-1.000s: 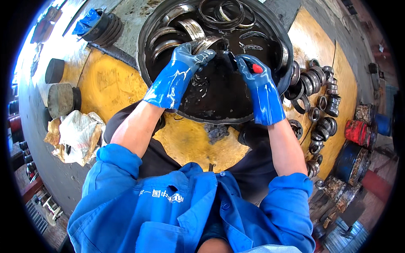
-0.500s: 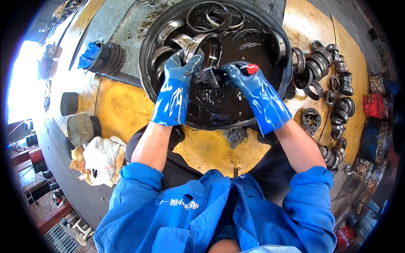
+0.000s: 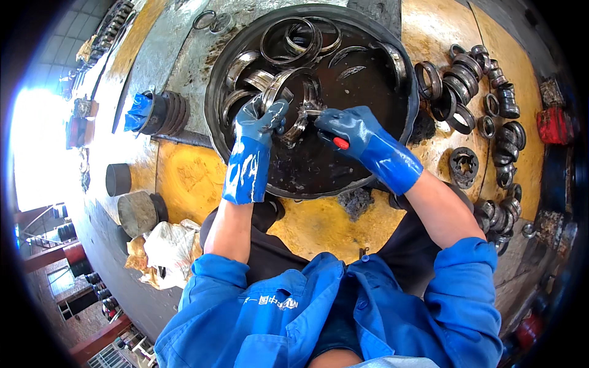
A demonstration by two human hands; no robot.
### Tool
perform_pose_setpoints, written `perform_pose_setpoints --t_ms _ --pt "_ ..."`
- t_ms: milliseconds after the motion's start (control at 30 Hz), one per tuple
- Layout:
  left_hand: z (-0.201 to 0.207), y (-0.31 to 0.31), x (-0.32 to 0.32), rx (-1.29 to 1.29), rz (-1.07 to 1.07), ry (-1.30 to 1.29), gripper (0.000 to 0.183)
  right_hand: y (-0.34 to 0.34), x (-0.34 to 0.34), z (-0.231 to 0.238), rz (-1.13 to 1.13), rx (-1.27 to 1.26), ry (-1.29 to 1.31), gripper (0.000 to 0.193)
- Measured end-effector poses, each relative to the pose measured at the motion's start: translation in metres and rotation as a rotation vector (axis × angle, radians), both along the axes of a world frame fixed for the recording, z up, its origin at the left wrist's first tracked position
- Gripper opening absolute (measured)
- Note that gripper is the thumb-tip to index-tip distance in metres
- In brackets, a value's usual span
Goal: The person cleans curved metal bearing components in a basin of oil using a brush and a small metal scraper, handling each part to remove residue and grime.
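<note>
Both my hands wear blue rubber gloves and work over a round dark basin [image 3: 216, 132] of black liquid. My left hand [image 3: 262, 119] is closed on the lower left rim of a shiny metal ring [image 3: 302, 76], which stands tilted above the liquid. In my right hand [image 3: 351, 127] is a brush with a red handle end [image 3: 341, 143]. Its head reaches the ring's inner right side; the bristles are hard to make out there. More wet metal rings [image 3: 291, 42] lie in the basin, at the far side and the left, partly under the liquid.
Several rows of dark metal rings [image 3: 466, 76] and a notched round part [image 3: 463, 167] lie on the yellow board at the right. To the left are a ring stack with blue cloth [image 3: 140, 113], grey cylinders [image 3: 137, 213] and a crumpled bag [image 3: 175, 251]. A dark rag [image 3: 356, 202] lies before the basin.
The ring in my left hand has turned to show more of its opening. My right hand has rotated and brought the brush from below the ring to its inner right side. The view has shifted slightly.
</note>
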State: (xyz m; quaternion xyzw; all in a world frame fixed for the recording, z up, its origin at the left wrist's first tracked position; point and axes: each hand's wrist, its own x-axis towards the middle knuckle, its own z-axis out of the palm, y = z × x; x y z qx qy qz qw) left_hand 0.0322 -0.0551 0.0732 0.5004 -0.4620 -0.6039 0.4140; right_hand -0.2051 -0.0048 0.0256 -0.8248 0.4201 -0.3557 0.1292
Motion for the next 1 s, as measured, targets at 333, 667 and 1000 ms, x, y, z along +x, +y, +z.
perform_pose_setpoints --t_ms 333,667,1000 --pt "0.005 -0.001 0.006 0.277 0.175 0.217 0.019 -0.002 -0.024 0.031 -0.056 -0.218 0.223 0.034" --pt "-0.013 -0.019 0.022 0.540 0.354 0.656 0.028 -0.005 -0.033 0.046 -0.430 0.282 -0.833 0.021" --pt "-0.016 -0.016 0.022 0.573 0.288 0.811 0.030 -0.001 -0.044 0.031 -0.438 0.277 -0.819 0.022"
